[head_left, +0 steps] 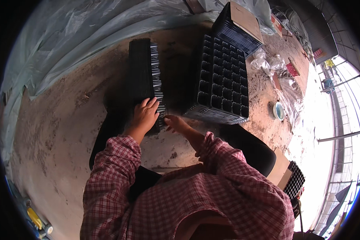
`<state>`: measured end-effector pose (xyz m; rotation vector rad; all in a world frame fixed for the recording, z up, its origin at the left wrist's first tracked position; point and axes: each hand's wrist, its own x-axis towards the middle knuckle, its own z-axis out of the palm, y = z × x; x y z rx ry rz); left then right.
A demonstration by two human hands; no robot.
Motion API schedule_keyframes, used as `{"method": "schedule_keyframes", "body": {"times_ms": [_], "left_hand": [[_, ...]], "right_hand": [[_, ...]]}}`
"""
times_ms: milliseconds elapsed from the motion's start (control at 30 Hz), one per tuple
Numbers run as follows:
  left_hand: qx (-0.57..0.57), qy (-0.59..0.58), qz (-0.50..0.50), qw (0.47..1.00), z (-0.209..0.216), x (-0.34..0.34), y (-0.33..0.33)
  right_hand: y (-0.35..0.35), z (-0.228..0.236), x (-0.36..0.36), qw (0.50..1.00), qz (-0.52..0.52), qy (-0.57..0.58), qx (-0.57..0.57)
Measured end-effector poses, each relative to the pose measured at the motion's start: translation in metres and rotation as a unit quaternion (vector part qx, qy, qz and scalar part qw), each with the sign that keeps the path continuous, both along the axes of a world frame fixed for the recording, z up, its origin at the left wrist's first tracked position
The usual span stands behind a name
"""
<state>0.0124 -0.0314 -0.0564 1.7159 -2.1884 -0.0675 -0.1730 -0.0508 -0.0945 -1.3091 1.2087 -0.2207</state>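
Mid-frame, the left hand (146, 115) rests unclenched on the black tray stack (141, 72), seemingly steadying it; the right hand (177, 124) grips unclearly; next likely needs even support.

Left of the wide tray stack (224, 76) were two hands (146, 114) (175, 123) and one narrow bundle (140, 68); right, one bowl (279, 111).

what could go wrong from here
The bare right hand might get scraped, as its fingers are close to the ribbed edge of the long black plastic piece. That piece could slip if the bare left hand on it presses unevenly. The right knee, nearby, may bump the rectangular stack of black plastic cell trays.
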Motion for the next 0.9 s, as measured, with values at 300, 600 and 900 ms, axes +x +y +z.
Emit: {"method": "schedule_keyframes", "body": {"times_ms": [300, 600, 900], "left_hand": [[-0.001, 0.032, 0.008, 0.999, -0.001, 0.008, 0.009], [0.046, 0.005, 0.015, 0.999, 0.005, 0.005, 0.008], [0.01, 0.03, 0.013, 0.999, -0.004, 0.006, 0.007]], "right_hand": [[0.01, -0.024, 0.007, 0.994, -0.06, -0.086, 0.002], [0.015, -0.022, -0.008, 0.989, -0.115, -0.088, -0.005], [0.018, -0.035, -0.018, 0.961, -0.182, -0.037, -0.203]]}}
